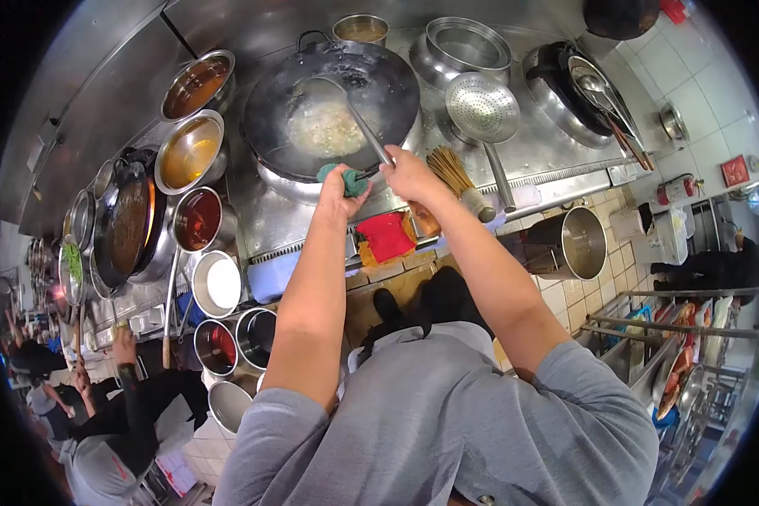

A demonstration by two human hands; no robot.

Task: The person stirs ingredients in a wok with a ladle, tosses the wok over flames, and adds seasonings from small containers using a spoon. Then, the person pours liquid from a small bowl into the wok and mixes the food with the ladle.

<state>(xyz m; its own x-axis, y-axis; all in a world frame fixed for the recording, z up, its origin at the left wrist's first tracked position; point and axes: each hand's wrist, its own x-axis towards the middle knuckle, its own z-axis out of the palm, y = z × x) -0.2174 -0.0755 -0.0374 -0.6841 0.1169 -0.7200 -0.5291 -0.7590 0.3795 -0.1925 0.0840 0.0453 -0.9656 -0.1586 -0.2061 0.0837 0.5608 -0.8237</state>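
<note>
A large black wok sits on the burner, with pale, steaming food in its middle. My left hand is closed on a green cloth at the wok's near rim. My right hand grips the metal handle of a ladle, whose bowl end lies at the food in the wok. Below my hands a red cloth lies at the counter's front edge. A bamboo brush rests just right of my right hand.
A perforated strainer and a steel pot stand right of the wok. Bowls of liquid and a second wok are at the left. A steel bucket stands at the right. Co-workers are at the lower left.
</note>
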